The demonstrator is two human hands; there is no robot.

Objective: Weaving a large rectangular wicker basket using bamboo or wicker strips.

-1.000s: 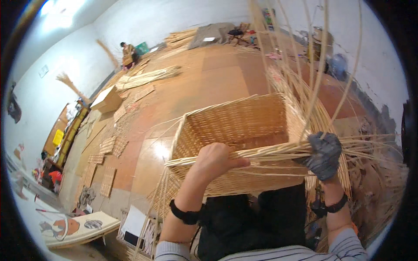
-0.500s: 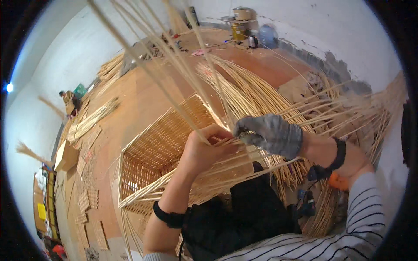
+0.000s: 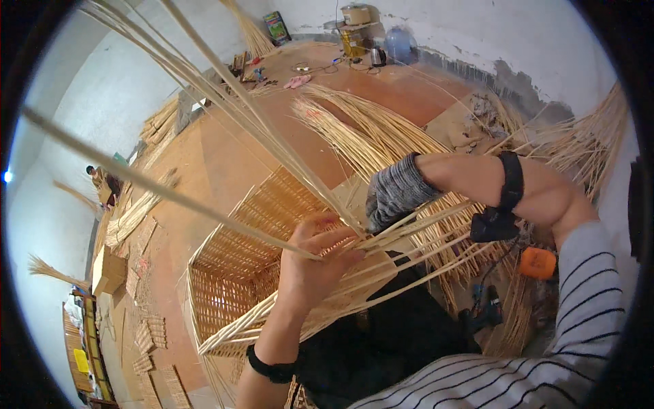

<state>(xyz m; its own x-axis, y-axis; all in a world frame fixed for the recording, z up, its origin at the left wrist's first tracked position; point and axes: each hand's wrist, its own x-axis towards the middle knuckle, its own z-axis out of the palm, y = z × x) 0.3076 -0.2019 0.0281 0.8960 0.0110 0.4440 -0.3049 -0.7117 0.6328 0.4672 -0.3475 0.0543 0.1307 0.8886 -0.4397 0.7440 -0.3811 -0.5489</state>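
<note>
A woven wicker basket (image 3: 228, 269) lies tilted in front of me, its open side up and to the left. Long pale wicker rods (image 3: 272, 146) rise from its far right corner, and several more run along its near rim. My bare left hand (image 3: 317, 262) is closed on wicker rods at the rim; one thick rod slants from it to the upper left. At that same corner, my right hand (image 3: 392, 194), in a grey knit glove, is bent downward with its fingers curled. What those fingers hold is hidden behind the glove and rods.
Beyond the basket lies a large bundle of rods (image 3: 381, 126) on the floor. An orange object (image 3: 538, 262) and a power drill (image 3: 487, 307) are at my right. A cardboard box (image 3: 109, 271) and woven pieces (image 3: 150, 334) lie at left; another person (image 3: 103, 185) is far off.
My right hand has turned over at the corner, its wrist raised and fingers pointing down. The upright rods now lean further left in view. My left hand stays at the rim.
</note>
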